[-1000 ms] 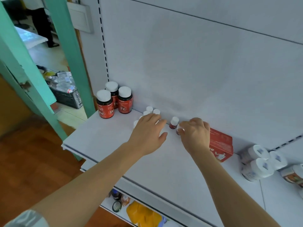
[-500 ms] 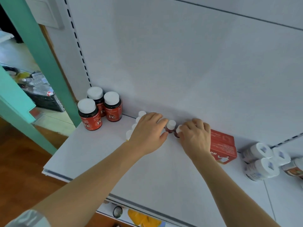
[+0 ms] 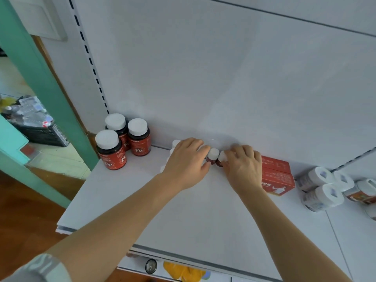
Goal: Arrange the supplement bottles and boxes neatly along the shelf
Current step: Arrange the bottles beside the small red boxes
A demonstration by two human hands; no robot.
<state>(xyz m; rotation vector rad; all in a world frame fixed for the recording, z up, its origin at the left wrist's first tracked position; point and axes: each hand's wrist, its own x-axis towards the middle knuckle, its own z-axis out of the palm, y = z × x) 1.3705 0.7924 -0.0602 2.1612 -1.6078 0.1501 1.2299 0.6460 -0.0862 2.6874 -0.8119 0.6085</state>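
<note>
On the white shelf [image 3: 203, 210], close to the back wall, two small red bottles with white caps stand side by side. My left hand [image 3: 186, 162] pinches the left small bottle [image 3: 213, 154] between thumb and forefinger. My right hand [image 3: 244, 168] curls round the right small bottle [image 3: 222, 156]. More small white-capped bottles [image 3: 175, 143] peek out from under my left hand, mostly hidden. Three large red "Fe" bottles [image 3: 110, 151] stand upright at the shelf's left end. A red box [image 3: 277, 178] lies flat just right of my right hand.
Several white-wrapped bottles [image 3: 321, 195] lie on their sides at the right, with a red-labelled one [image 3: 364, 190] beyond them. A green door frame [image 3: 40, 78] stands left of the shelf. A lower shelf holds a can [image 3: 151, 266] and yellow packaging [image 3: 183, 271].
Both hands have moved closer together and toward the back wall, bringing the two small bottles side by side. The view has shifted right and nearer.
</note>
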